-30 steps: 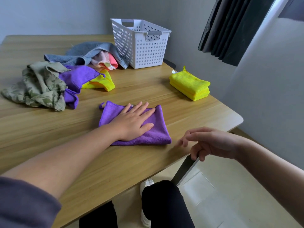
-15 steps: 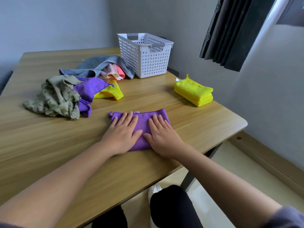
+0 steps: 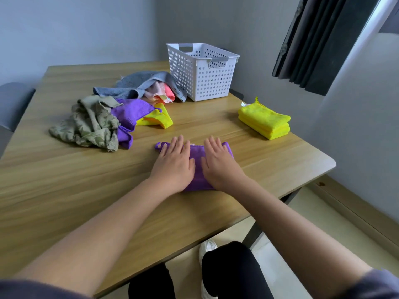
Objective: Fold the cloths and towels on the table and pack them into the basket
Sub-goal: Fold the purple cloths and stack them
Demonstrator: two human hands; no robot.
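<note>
Both hands lie flat on the folded purple cloth [image 3: 197, 169] near the front right of the table [image 3: 64, 190]: left hand [image 3: 173, 164] on its left half, right hand [image 3: 219, 164] on its right half, fingers straight and pointing away from the person, pressing and gripping nothing. The cloth's long axis looks to run left-right across the table, roughly parallel to the near edge, with its small hanging loop sticking out at the far-left corner; the hands cover much of it, so its exact outline is unclear. Risks, as a judgement: when the palms lift, the soft microfiber layers may spring open or slide apart, spoiling the fold; pushing unevenly could skew the edges or drag the cloth toward the table edge. The folded yellow stack [image 3: 264, 121] sits well apart to the right, the white basket [image 3: 200, 83] at the far side, apparently without cloths in it, and the unfolded pile [image 3: 112, 113] to the far left still awaits folding.
</note>
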